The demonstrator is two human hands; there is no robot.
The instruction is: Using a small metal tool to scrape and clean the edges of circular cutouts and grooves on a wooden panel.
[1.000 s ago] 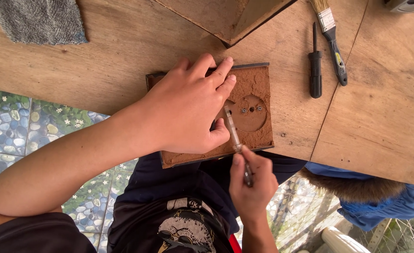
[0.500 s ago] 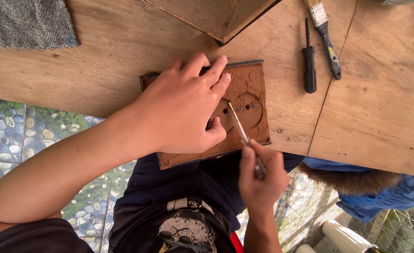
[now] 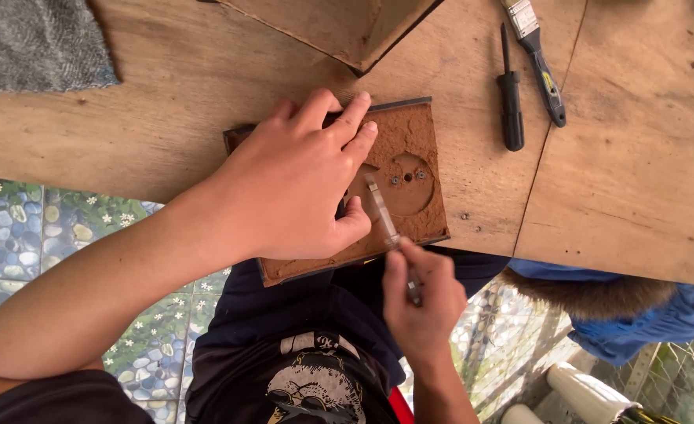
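Left hand [image 3: 300, 184] presses flat on the brown panel [image 3: 417, 141]; right hand [image 3: 421, 294] grips a thin tool [image 3: 382, 208]

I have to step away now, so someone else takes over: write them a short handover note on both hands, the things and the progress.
Left hand: pressed flat on the brown dusty plate, pinning it at the wooden table edge.
Right hand: fingers grip a thin metal tool, its tip at the plate's round recess.
Nearby: black screwdriver and paintbrush to the right, grey cloth at the far left.
Done: cannot tell.
Left: brown crust covers the plate.
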